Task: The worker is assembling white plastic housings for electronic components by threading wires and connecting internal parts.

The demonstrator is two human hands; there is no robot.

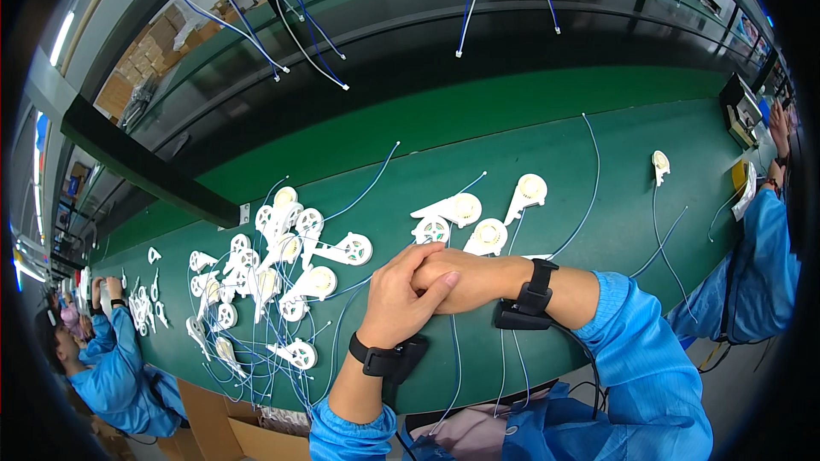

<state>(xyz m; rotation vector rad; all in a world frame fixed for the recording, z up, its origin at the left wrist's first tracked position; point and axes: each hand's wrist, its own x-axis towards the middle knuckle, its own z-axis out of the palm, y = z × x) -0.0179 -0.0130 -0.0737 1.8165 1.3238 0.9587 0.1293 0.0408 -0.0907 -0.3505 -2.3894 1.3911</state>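
Note:
My left hand [395, 294] is clasped over the back of my right hand [457, 280], its thumb lying across it. The right hand's fingers are hidden beneath, so their pose does not show. Both wrists wear black straps with a dark box. Just beyond the hands lie several white plastic parts, each a round head with a tapering arm: one white part [487, 237] near the knuckles, another white part [526, 195] behind it. Thin blue and white wires [593, 188] run from them. To the left spreads a tangled pile of similar white parts [266, 277].
The green table [401, 188] carries one lone white part [660, 164] at the right. Wires [462, 30] hang from the rack above. Co-workers in blue sit at left [128, 384] and right [756, 265]. A cardboard box [226, 431] stands below the table's near edge.

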